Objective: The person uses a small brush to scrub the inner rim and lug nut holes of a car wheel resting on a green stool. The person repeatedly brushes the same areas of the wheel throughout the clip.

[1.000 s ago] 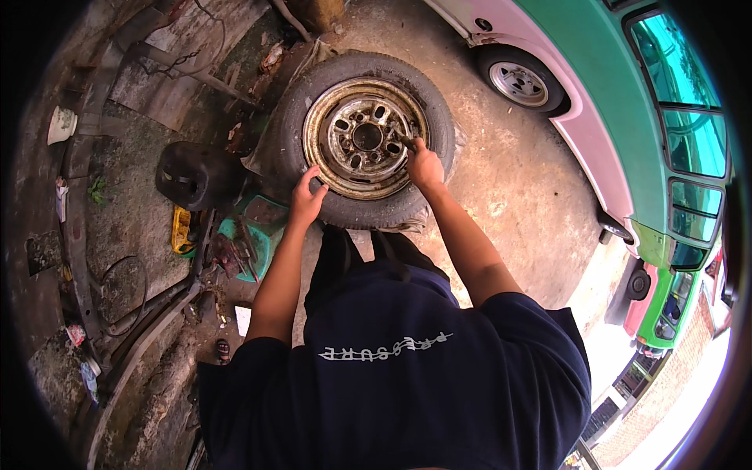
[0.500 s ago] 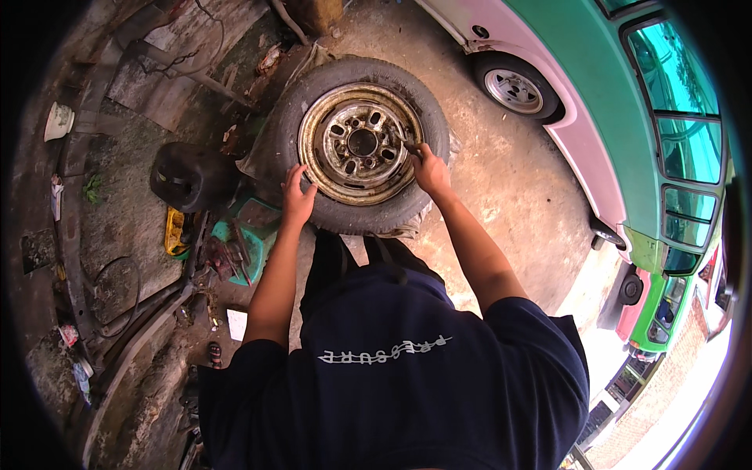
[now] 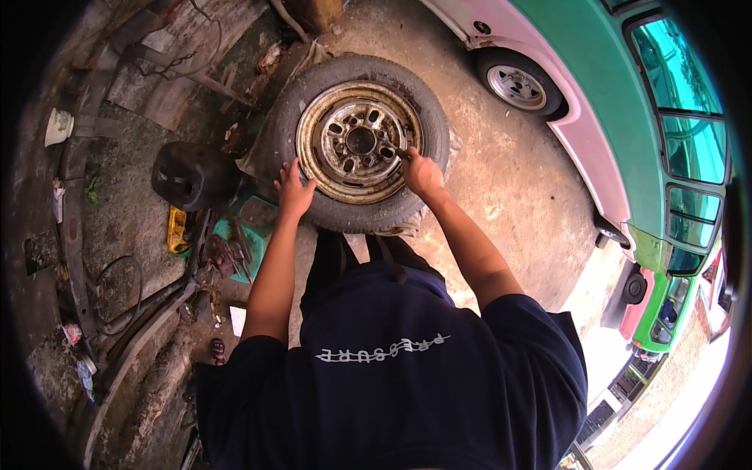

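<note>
Rubber is under the left hand, which has its fingers spread by the near left side of the tire; I cannot tell if it pushes down. The right hand is curled around a small dark tool, close to the rusty rim. If the hold is loose, the tool could slip and the knuckles could bump hard metal. A big push could make the wheel slide, since the cloth under it might move. The wheel lies on its side, between the hands and a bit past them. Farther right stands a green and pink van.
</note>
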